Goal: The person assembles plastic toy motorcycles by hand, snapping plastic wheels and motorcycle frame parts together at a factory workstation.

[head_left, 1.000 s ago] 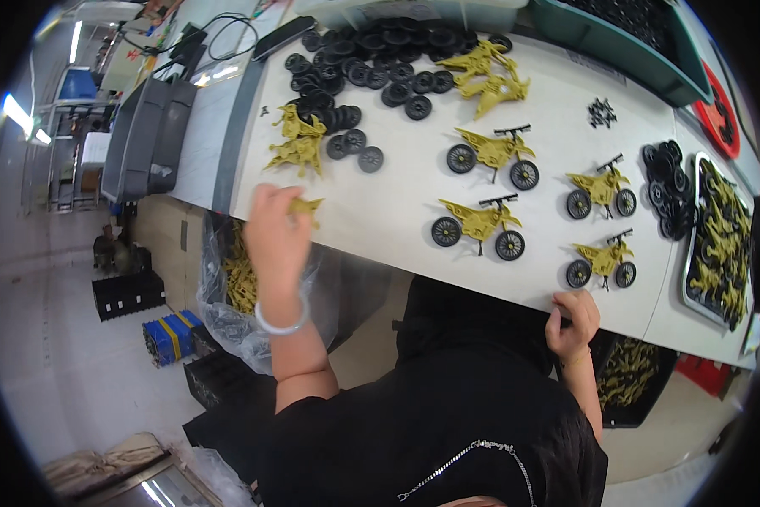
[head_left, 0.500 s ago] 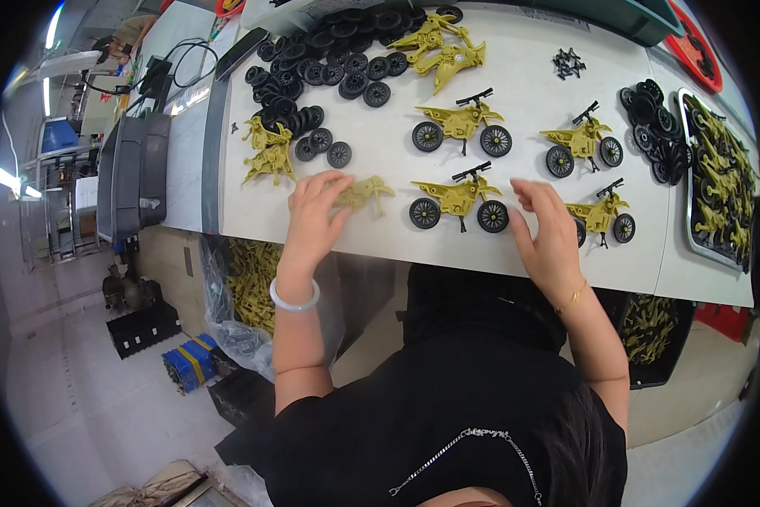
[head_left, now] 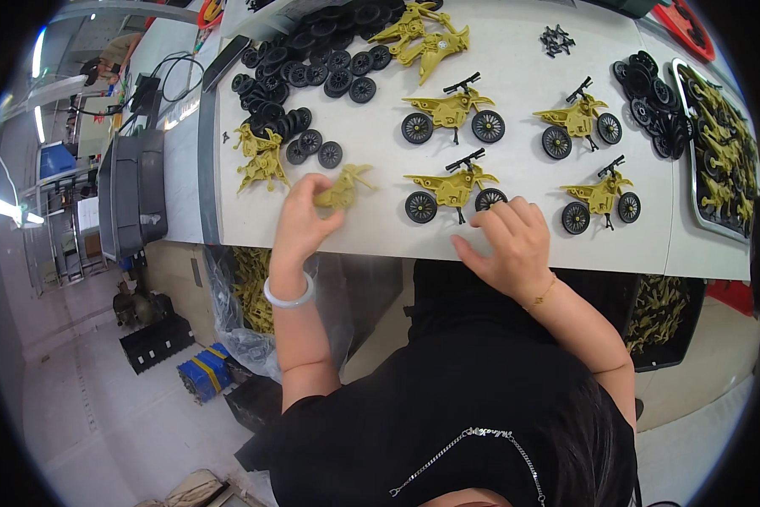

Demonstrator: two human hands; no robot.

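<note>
My left hand (head_left: 305, 213) is closed on a yellow-green toy motorbike body (head_left: 343, 189), slightly blurred, over the table's near left part. My right hand (head_left: 512, 245) holds nothing, thumb and fingers apart. Its fingertips overlap the front wheel of the near middle toy motorbike (head_left: 454, 191); whether they touch it I cannot tell. Another toy motorbike (head_left: 454, 113) with black wheels and handlebar lies behind that one. Two more lie to the right, a far toy motorbike (head_left: 579, 125) and a near toy motorbike (head_left: 601, 199). Loose black wheels (head_left: 330, 155) lie just beyond my left hand.
Black wheels (head_left: 338, 81) are heaped at the back left, beside yellow-green bodies (head_left: 430, 49). More bodies (head_left: 261, 159) lie at the left. Small black parts (head_left: 557, 40) and another wheel pile (head_left: 650, 103) lie at the back right, near a metal tray (head_left: 694, 201) of parts.
My right hand has moved left, from beside the near right motorbike to the middle one's front wheel. The body in my left hand has tilted upward. The whole view has shifted slightly.
</note>
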